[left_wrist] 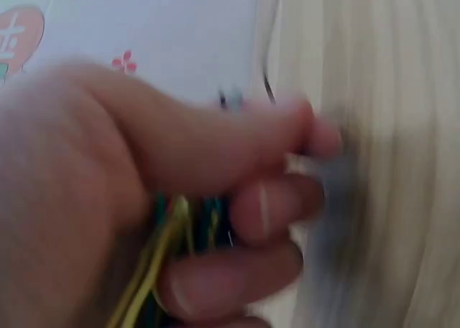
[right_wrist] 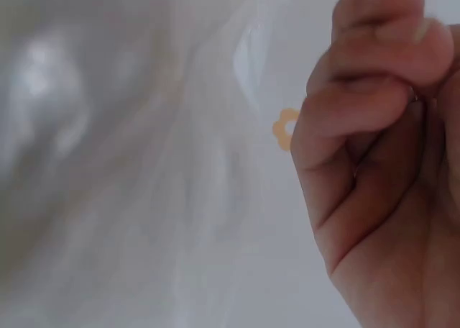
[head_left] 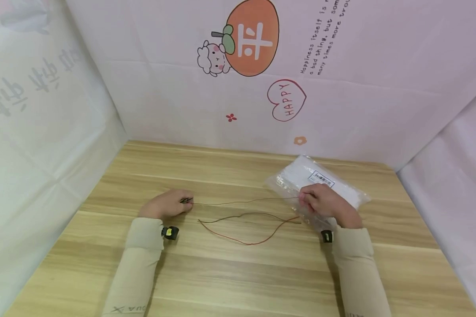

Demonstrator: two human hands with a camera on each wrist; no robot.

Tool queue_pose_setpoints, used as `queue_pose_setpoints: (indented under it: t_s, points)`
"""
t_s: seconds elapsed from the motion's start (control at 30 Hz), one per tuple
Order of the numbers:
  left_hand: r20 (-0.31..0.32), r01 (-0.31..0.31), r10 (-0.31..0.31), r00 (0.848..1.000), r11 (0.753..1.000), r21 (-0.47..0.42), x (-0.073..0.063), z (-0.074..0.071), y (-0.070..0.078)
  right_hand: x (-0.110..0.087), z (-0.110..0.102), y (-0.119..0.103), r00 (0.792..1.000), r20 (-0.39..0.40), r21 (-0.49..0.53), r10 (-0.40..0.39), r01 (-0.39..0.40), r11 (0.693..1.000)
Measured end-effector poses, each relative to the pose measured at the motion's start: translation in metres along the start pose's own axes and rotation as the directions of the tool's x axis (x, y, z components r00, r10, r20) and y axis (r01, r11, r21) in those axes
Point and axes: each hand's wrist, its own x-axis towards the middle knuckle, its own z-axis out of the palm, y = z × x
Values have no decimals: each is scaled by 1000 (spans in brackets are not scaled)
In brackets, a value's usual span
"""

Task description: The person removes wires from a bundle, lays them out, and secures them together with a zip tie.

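Observation:
A thin dark wire (head_left: 242, 202) stretches sideways between the two hands, just above the table. Its left end is pinched between the thumb and fingertips of my left hand (head_left: 170, 203). Curled under that hand's other fingers is a bundle of yellow and green wires (left_wrist: 147, 270), seen in the left wrist view, which is blurred. My right hand (head_left: 324, 201) pinches the other end over the near edge of a clear plastic bag (head_left: 343, 190). In the right wrist view the right hand's fingers (right_wrist: 366, 112) are curled in, and the wire does not show clearly.
On the wooden table (head_left: 238, 281), nearer than the stretched wire, lie a red wire (head_left: 251, 244) and a dark wire (head_left: 222, 218), bowed apart. The bag has a barcode label (head_left: 322, 178) and white contents. Printed white cloth (head_left: 174, 105) stands behind and at both sides.

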Motion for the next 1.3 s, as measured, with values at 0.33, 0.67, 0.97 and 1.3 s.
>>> queue_pose_setpoints:
  t_s: [0.33, 0.67, 0.97, 1.3]
  points:
    - [-6, -261, 265, 964, 945, -198, -12, -17, 1, -1, -8, 13, 998, -64, -55, 21, -24, 998]
    - [33, -150, 157, 987, 976, -155, -13, -17, -9, -1, -14, 1, 993, 97, 88, 66, -74, 993]
    - [122, 37, -18, 992, 987, -156, -18, -15, -8, 4, -2, -10, 946, 290, 172, 145, -201, 964]
    - [26, 161, -160, 987, 985, -59, -18, -18, -7, -6, -12, -19, 956, 176, -4, 237, -240, 971]
